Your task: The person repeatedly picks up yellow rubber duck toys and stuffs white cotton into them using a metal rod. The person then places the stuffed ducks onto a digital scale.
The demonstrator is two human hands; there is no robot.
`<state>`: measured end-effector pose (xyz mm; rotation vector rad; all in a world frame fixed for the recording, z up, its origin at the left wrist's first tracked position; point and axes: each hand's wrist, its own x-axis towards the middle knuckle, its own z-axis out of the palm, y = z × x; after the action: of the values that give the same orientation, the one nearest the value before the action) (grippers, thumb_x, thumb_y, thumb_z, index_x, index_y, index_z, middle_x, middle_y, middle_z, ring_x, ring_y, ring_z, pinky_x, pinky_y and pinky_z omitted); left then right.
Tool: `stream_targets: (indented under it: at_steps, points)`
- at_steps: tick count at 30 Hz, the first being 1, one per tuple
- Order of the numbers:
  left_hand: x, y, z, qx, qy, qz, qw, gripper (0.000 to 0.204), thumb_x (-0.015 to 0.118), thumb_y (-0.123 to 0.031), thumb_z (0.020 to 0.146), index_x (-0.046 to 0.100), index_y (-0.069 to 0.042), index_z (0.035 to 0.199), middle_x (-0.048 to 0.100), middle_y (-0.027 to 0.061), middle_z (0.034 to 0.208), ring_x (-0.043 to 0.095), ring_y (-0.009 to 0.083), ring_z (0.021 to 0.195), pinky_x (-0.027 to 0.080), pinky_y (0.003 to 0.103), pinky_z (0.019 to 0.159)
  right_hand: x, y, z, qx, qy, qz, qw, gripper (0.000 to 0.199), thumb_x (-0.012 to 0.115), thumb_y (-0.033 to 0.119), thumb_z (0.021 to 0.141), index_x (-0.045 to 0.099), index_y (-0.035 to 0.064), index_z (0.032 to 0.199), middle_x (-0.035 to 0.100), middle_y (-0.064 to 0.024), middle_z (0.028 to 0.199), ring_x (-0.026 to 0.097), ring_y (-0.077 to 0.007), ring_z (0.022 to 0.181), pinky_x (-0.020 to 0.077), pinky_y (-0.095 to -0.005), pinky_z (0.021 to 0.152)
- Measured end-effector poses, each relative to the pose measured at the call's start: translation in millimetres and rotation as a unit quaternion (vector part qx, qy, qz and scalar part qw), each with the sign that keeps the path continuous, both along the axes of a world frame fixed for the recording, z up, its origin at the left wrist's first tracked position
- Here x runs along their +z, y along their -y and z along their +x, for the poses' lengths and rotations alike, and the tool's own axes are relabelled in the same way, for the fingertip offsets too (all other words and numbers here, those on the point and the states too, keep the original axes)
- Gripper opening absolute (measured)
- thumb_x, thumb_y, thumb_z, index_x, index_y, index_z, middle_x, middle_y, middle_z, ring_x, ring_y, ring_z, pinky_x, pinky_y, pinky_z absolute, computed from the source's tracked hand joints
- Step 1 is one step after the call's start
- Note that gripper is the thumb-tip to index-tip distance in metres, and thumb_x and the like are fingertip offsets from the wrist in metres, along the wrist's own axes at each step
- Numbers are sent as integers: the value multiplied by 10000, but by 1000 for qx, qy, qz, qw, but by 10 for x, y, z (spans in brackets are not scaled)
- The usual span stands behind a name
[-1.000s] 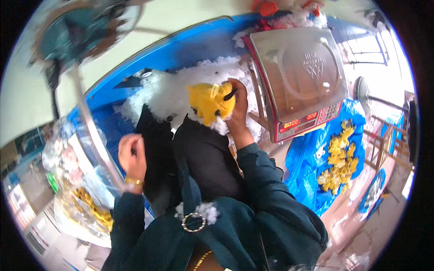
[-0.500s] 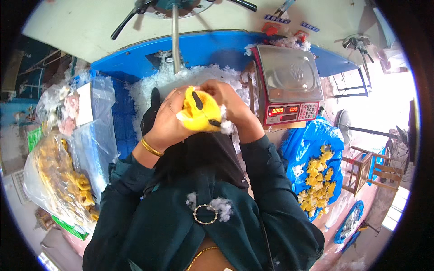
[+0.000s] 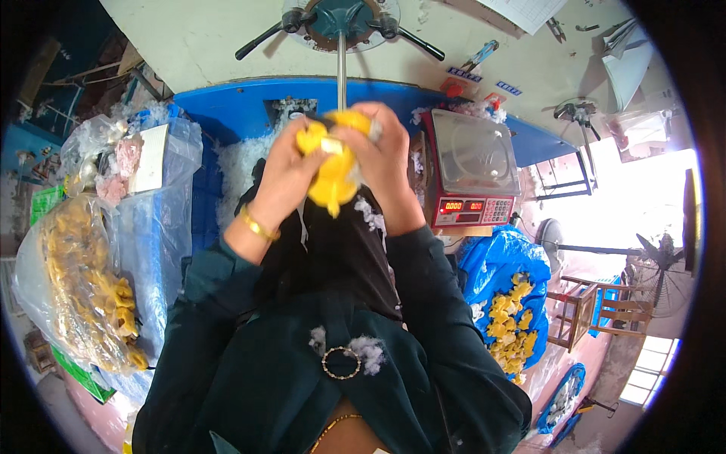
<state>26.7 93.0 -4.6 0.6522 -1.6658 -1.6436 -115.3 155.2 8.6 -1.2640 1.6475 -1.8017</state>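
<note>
Both hands hold a small yellow plush toy skin with a dark patch near its top. My left hand grips one side, its thumb pressed on the fabric beside a small pale tag. My right hand is closed round the other side, where a little white stuffing shows at the edge. Just beyond the toy, a thin metal tube comes down from the machine panel. The toy's upper end overlaps the tube's tip, so I cannot tell whether they touch.
White fluff lies in the blue-edged bin. A red digital scale stands at right. Yellow pieces sit on a blue plastic sheet at lower right and in a clear bag at left. Lever handles stick out above.
The toy has turned in my hands, with a pointed yellow part now hanging toward me and a tag showing. My hands have risen slightly toward the tube. The whole view has shifted.
</note>
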Motion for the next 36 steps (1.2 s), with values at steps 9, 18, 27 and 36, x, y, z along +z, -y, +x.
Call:
stream_targets:
  at_steps: [9,18,27,36]
  points:
    - [-219,147,-300,101,33,-292,950,629,656,-184,850,322,17,1344,422,213,1288,449,344,1187,380,390,1010,-234,449,-121,-101,-55,-40,993,339,750,262,802,574,13,949,629,-83,855,586,-151,767,480,-275,712]
    - [-419,252,-147,66,154,-365,916,645,569,-107,848,251,15,1395,330,244,1429,392,416,1255,297,427,1086,-289,442,35,-74,-9,-31,997,276,721,210,785,578,35,943,590,-77,894,565,-176,820,466,-306,751]
    - [-645,-109,1161,130,219,-358,898,784,726,-341,782,338,-66,1405,434,202,1329,423,381,1238,371,444,1034,-548,-1616,-1236,-282,-327,367,824,388,633,320,857,586,13,1090,591,-157,951,583,-314,886,485,-421,756]
    - [-1255,28,4284,590,705,-157,362,548,628,-423,820,553,-31,1196,536,196,1248,529,367,1126,434,448,930,-735,-3680,-2297,-315,-429,580,617,512,641,416,847,615,-76,984,645,-222,923,609,-316,837,487,-397,753]
